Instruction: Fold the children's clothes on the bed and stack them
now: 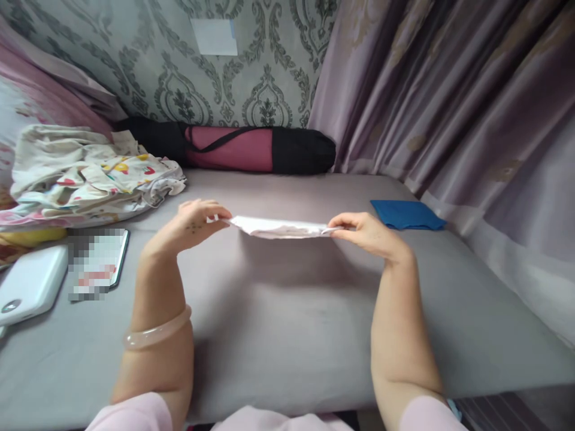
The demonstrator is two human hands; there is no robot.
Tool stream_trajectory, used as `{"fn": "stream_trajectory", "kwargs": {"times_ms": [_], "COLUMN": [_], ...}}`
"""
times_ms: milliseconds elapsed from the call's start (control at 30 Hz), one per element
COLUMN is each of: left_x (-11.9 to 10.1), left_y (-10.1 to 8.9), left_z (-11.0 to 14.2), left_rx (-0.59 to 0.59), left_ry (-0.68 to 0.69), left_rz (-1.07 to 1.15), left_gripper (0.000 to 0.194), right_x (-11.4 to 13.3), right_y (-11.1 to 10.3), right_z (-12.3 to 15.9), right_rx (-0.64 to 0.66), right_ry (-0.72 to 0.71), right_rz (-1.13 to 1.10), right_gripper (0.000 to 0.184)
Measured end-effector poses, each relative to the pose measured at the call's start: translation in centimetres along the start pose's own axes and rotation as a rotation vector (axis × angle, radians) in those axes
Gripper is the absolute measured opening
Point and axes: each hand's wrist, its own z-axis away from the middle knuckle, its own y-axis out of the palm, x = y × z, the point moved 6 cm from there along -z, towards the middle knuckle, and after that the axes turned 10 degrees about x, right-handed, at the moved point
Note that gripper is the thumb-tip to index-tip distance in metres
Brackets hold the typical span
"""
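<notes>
A white piece of cloth is stretched level between my two hands, above the grey-covered surface, where its shadow falls. Its left end is pinched between the thumb and fingers of my left hand. My right hand pinches the right end in the same way. I see the cloth almost edge-on, so its full shape and kind are hidden. To the right of my right hand lies a folded blue cloth, apart from it.
At the left are a heap of patterned fabric, a phone-like device partly pixelated, and a white box-like device. Along the wall rests a long black and maroon bag. Curtains hang down the right side.
</notes>
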Motion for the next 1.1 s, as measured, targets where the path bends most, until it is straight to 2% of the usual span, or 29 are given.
{"fn": "stream_trajectory", "kwargs": {"times_ms": [67, 133, 267, 433, 600, 767, 833, 933, 1033, 1100], "left_x": [0.7, 1.1, 1.5, 1.5, 1.0, -0.2, -1.3, -3.2, -4.4, -4.7], "left_y": [1.7, 2.8, 3.7, 3.9, 3.3, 4.7, 6.1, 9.1, 12.2, 13.8], "left_z": [-0.1, 0.0, 0.3, 0.8, 0.5, -1.4, -2.3, -3.5, -4.2, -4.4], "left_rx": [0.219, 0.339, 0.417, 0.504, 0.471, 0.342, 0.305, 0.307, 0.338, 0.373], "left_ry": [-0.004, -0.022, -0.042, -0.058, -0.068, -0.055, -0.001, 0.068, 0.033, -0.037], "left_rz": [0.047, 0.089, 0.147, 0.169, 0.126, -0.02, -0.046, -0.092, -0.161, -0.171], "left_gripper": [0.03, 0.03, 0.03, 0.031, 0.034, 0.034, 0.034, 0.034, 0.036, 0.039], "right_x": [-1.0, -1.8, -2.7, -3.5, -3.9, -2.8, -1.8, -0.2, 0.3, 0.0], "right_y": [1.2, 2.0, 2.7, 3.6, 2.9, 3.1, 4.6, 8.3, 12.4, 14.3], "right_z": [-0.5, -0.7, -0.9, -0.6, -0.9, -2.6, -3.8, -5.6, -6.8, -7.2], "right_rx": [0.166, 0.26, 0.353, 0.469, 0.331, 0.126, 0.052, 0.017, 0.052, 0.051], "right_ry": [0.035, 0.067, 0.114, 0.183, 0.218, 0.201, 0.204, 0.158, 0.123, 0.123], "right_rz": [-0.028, -0.043, -0.042, -0.037, -0.037, 0.211, 0.317, 0.421, 0.479, 0.504], "right_gripper": [0.026, 0.025, 0.026, 0.026, 0.027, 0.026, 0.035, 0.048, 0.054, 0.057]}}
